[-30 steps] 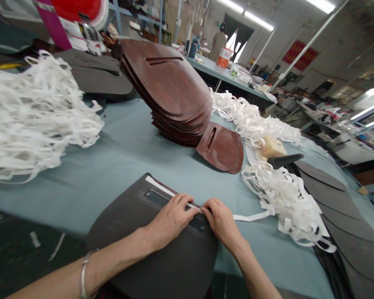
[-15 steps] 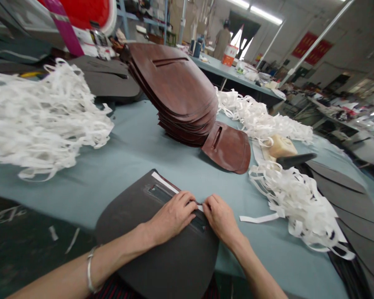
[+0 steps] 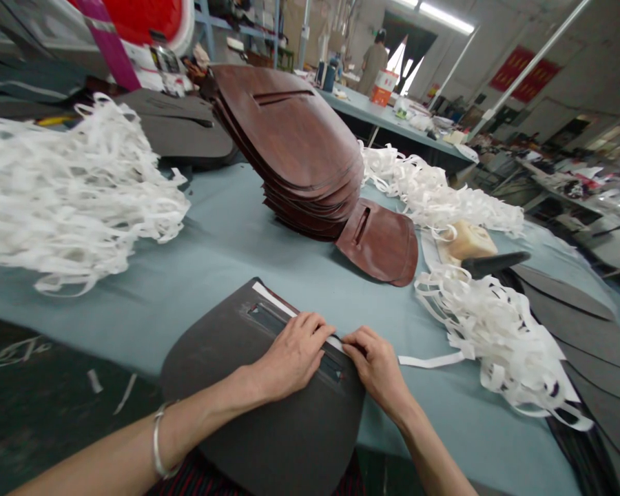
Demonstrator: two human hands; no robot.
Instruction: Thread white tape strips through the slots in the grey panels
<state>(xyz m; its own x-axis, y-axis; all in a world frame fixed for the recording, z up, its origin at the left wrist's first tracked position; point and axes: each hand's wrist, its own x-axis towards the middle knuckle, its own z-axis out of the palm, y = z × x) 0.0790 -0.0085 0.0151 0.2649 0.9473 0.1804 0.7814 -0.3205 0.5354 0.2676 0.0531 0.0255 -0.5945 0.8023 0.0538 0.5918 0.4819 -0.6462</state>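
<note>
Near the front edge of the tabletop, a dark grey panel [image 3: 258,413] lies flat with its rounded end hanging past the edge, towards the person. A narrow white strip [image 3: 273,301] runs along the far lip of the panel's slot [image 3: 266,318]. The left hand [image 3: 294,357] rests across the panel, fingers bent and pressing down on the strip rather than gripping it, which pins the panel and keeps the strip in line. Just beside it, the right hand [image 3: 376,365] has its fingers drawn together at the strip's near end and appears to pinch it, though the exact hold is partly hidden. With the hands this close, the strip stays straight and snug against the lip. A loose white tail [image 3: 431,359] leads right into a tangled pile of white strips [image 3: 496,337].

Beyond the panel, a tilted stack of brown leather panels [image 3: 294,131] leans near the middle of the tabletop, with one brown panel [image 3: 379,241] at its foot. A cream block [image 3: 468,241] and a black-handled tool [image 3: 493,262] sit by the right-hand pile, and a stack of dark panels [image 3: 563,331] lies at the right edge.
</note>
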